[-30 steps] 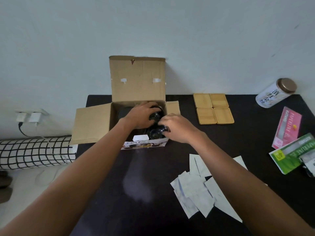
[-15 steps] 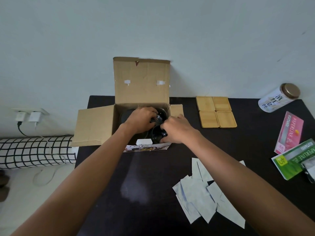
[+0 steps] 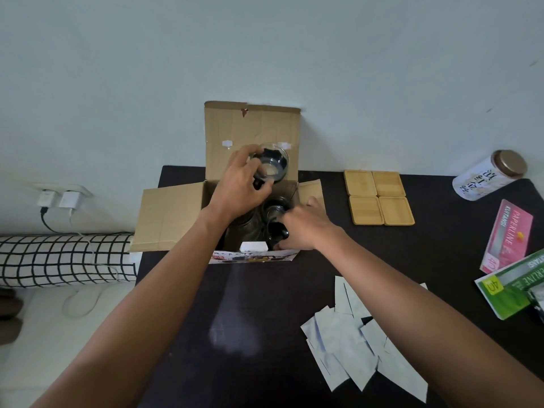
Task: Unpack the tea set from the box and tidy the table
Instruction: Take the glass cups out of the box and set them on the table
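An open cardboard box (image 3: 170, 216) stands at the far left of the black table (image 3: 265, 304), its flaps spread. My left hand (image 3: 238, 184) holds a clear glass cup (image 3: 270, 164) raised above the box opening. My right hand (image 3: 303, 228) sits at the box's right front corner, its fingers closed on a second dark glass cup (image 3: 275, 231) that is still inside. More dark glassware lies deeper in the box, mostly hidden by my arms.
Four wooden coasters (image 3: 379, 201) lie in a square right of the box. A white canister (image 3: 488, 175) lies on its side at the far right. Pink and green paper packs (image 3: 506, 240) sit at the right edge. Several white paper scraps (image 3: 353, 343) lie near the front.
My left hand has lifted a glass cup up out of the box. My right hand has stayed low on the other cup inside.
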